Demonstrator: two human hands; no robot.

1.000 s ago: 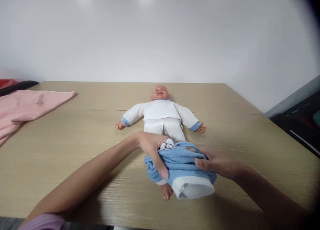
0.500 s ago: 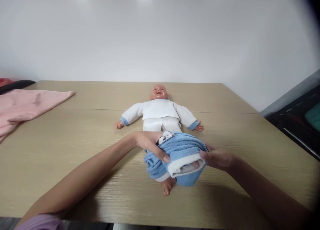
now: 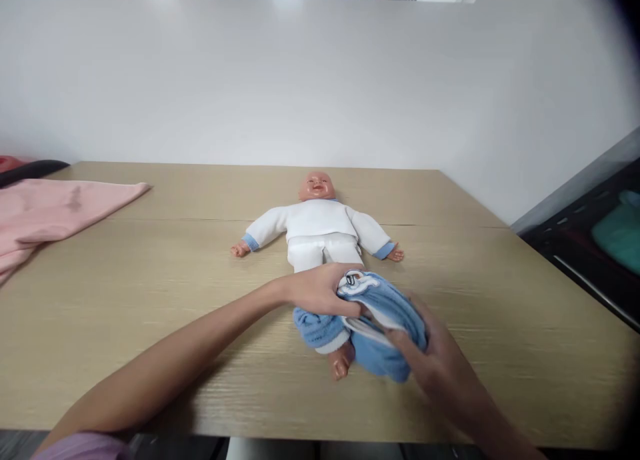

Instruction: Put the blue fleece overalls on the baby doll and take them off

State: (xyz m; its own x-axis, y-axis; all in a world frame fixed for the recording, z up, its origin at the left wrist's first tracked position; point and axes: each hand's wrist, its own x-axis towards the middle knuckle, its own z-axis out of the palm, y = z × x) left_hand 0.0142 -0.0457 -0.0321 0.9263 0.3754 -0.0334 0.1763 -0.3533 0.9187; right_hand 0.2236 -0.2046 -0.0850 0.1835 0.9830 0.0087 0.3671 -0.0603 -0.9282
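Observation:
A baby doll (image 3: pixel 320 219) in a white top and white bottoms lies on its back, head away from me, arms spread. Blue trousers with white trim (image 3: pixel 385 360) are bunched over its lower legs. One bare foot (image 3: pixel 341 361) pokes out of the left leg's white cuff; the other foot is hidden in the cloth. My left hand (image 3: pixel 325 288) grips the trousers beside a cartoon patch, thumb on top. My right hand (image 3: pixel 433 357) is closed on the right trouser leg, its thumb inside the white-edged opening.
A pink cloth (image 3: pixel 60 210) lies on the wooden table (image 3: pixel 175 260) at the left, with a black and a red object behind it. A white wall (image 3: pixel 280 80) rises beyond the table. A dark case (image 3: pixel 590 233) holding teal material stands at the right.
My right hand has moved toward me and its thumb has gone into the leg opening. My left hand has shifted slightly right, and the blue cloth has turned and been pulled rightward.

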